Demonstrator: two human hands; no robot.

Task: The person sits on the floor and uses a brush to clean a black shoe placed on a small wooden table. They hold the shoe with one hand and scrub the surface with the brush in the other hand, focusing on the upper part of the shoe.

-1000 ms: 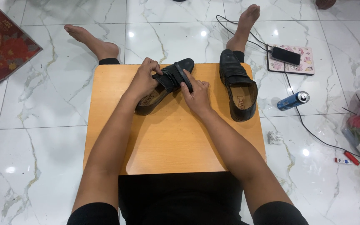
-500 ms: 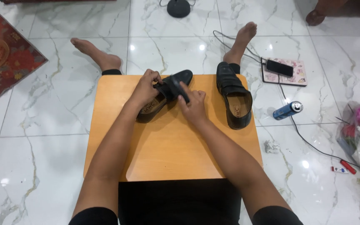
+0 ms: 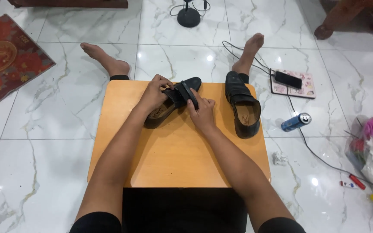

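Holding the black shoe (image 3: 171, 101) at upper middle of the frame, my left hand (image 3: 154, 92) grips its strap; my right hand (image 3: 201, 113) maybe pinches the edge. I press it flat on the table (image 3: 173, 159).

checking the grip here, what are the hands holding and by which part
Both hands hold one black shoe on the table: left hand at its strap and upper, right hand pressing the strap's side.
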